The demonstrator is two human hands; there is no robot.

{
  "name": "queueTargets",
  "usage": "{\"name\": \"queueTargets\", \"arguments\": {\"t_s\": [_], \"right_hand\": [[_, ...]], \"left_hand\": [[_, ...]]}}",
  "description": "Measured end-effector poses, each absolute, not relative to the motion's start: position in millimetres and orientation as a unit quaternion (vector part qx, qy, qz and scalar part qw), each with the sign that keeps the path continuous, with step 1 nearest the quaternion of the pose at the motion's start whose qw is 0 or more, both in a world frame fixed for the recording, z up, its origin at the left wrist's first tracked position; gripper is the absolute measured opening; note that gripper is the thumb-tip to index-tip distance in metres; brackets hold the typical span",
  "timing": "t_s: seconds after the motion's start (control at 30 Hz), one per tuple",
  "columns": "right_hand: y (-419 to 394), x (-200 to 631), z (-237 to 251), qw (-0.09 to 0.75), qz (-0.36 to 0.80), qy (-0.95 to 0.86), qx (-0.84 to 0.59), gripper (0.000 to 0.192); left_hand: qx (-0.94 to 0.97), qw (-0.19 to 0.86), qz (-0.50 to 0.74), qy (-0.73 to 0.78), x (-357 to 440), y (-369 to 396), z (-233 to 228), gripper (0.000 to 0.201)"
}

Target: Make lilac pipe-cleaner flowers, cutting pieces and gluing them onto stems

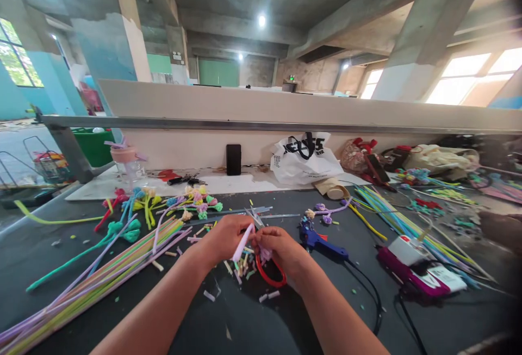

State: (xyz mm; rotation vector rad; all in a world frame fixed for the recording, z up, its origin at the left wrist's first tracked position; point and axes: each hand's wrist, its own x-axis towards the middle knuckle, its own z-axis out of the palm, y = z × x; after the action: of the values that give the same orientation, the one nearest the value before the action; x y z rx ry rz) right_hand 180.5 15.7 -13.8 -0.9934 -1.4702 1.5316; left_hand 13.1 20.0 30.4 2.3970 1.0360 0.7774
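Pipe cleaner (pixel 243 242), pale pink, sits pinched between both hands over a dark work table (pixel 253 322) in a concrete hall. Loose stems (pixel 101 273) lie left, a blue glue gun (pixel 316 240) right. Left hand (pixel 226 238) and right hand (pixel 279 251) both grip it closed.

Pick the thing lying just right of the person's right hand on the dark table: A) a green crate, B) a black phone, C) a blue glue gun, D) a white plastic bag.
C: the blue glue gun lies on the table just beyond the right hand, its black cord trailing away.
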Motion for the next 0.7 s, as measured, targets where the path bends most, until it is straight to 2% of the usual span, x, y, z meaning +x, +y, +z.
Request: {"name": "queueTargets", "arguments": {"t_s": [0.07,0.13,0.27,0.33,0.4,0.43,0.5,0.57,0.63,0.7], "right_hand": [[15,178,-12,0.378,0.500,-0.639,-0.446,0.016],[12,175,-10,0.379,0.349,-0.715,-0.472,0.015],[4,169,-4,0.348,0.012,-0.840,-0.417,0.017],[2,167,-3,0.331,-0.048,-0.851,-0.405,0.017],[2,168,-2,0.334,-0.023,-0.847,-0.414,0.018],[3,169,-2,0.339,0.033,-0.840,-0.422,0.021],[8,175,0,0.374,0.214,-0.787,-0.441,0.030],[13,183,2,0.444,0.405,-0.673,-0.433,0.037],[17,188,4,0.523,0.518,-0.548,-0.398,0.036],[19,187,3,0.566,0.574,-0.473,-0.356,0.026]], "left_hand": [[0.837,0.222,0.286,0.411,16,21,27,0.015],[0.807,0.242,0.290,0.453,18,23,24,0.014],[0.760,0.305,0.278,0.503,20,28,18,0.014],[0.734,0.357,0.258,0.518,19,29,16,0.013],[0.708,0.407,0.244,0.523,18,30,14,0.012],[0.697,0.428,0.244,0.521,17,30,14,0.012],[0.680,0.459,0.260,0.509,16,29,15,0.011],[0.669,0.479,0.283,0.493,15,28,19,0.015],[0.636,0.522,0.320,0.470,16,26,23,0.021],[0.578,0.584,0.366,0.437,17,25,25,0.025]]}}
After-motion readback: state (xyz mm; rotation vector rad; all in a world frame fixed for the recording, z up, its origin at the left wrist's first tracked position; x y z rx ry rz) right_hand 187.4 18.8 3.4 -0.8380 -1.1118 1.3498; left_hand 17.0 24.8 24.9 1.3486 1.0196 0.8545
